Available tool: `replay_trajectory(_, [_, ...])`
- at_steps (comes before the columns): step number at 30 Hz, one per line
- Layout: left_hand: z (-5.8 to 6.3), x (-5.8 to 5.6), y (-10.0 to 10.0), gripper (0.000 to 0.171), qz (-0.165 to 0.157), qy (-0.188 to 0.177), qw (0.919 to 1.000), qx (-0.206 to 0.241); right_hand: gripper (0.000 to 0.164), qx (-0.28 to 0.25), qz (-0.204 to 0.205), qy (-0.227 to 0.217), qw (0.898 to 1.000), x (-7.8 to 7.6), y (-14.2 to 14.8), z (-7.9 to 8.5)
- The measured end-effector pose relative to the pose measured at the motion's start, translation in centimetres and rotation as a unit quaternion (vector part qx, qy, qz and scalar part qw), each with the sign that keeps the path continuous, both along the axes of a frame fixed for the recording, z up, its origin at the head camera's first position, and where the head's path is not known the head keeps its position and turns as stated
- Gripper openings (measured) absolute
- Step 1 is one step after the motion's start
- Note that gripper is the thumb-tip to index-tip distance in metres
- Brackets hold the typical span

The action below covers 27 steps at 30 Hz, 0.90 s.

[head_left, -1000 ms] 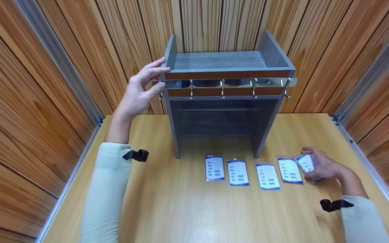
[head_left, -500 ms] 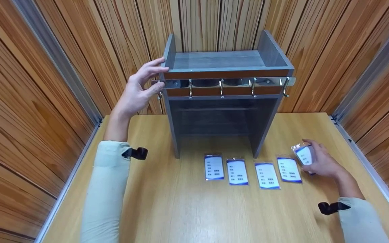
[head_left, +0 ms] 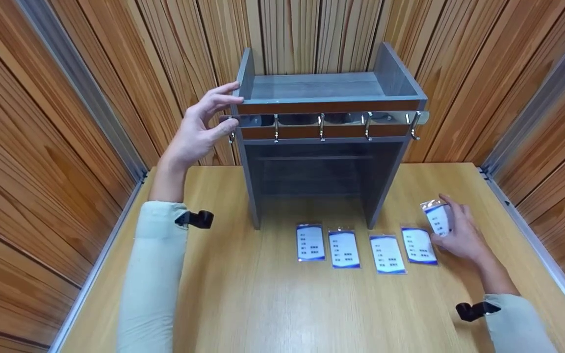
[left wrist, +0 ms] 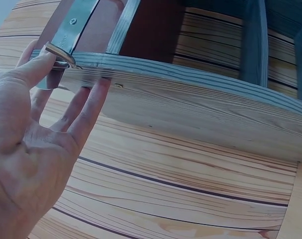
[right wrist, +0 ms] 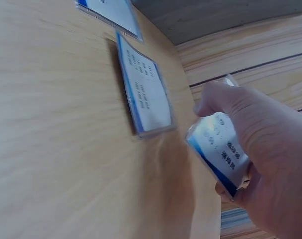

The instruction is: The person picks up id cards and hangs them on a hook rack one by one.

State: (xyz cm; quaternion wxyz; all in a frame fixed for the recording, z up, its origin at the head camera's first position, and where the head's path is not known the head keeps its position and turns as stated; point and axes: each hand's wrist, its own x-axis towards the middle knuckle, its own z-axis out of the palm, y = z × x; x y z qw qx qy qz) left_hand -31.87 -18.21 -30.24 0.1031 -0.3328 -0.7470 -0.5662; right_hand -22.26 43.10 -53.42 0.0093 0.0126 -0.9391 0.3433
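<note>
A: Which step in hand, judging from here?

B: Most likely picking up: taking the lifted card (head_left: 437,219) off the counter (head_left: 263,304) with the right hand (head_left: 463,238), while bracing the grey shelf (head_left: 319,87) with the left hand (head_left: 199,132).

A: State of the fingers on the right?

B: Pinching the lifted card, with the thumb on the near side and the others on the far side.

A: Lying where, exactly?

B: Not lying, by the look of the right wrist view: seemingly raised and tilted, though hard to tell how high. Right of the shelf, just beside the rightmost lying card (head_left: 419,245) and a little farther back. Farther left in the same row, three more cards (head_left: 344,249), all printed side up.

A: And on the left?

B: Spread and fairly straight, with fingertips against the left side panel (head_left: 246,73) and the thumb at the left end of the hook rail (head_left: 297,120), right by a hook (left wrist: 60,52).

A: Next move, then?

B: Calls, at a guess, for keeping the pinch firm without bending the plastic, rising well clear of the neighbouring card, and leaving the far end free of fingers. Best to keep bracing on the left meanwhile.
</note>
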Motion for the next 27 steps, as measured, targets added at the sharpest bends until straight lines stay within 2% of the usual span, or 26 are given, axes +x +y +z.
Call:
replay_trajectory(14, [0.0,-0.3,-0.8,0.038,-0.013,-0.02,0.9997,0.008,0.115,-0.02,-0.047,0.077,0.996,0.6,-2.3,-1.4])
replay_trajectory(20, [-0.1,-0.3,-0.9,0.038,-0.021,-0.034,0.9991,0.017,0.114,-0.032,-0.054,0.103,0.993,0.6,-3.2,-1.7])
replay_trajectory(27, [0.1,-0.6,-0.7,0.038,-0.024,-0.032,0.9991,0.016,0.114,-0.048,-0.083,0.133,0.986,0.7,-4.5,-1.6])
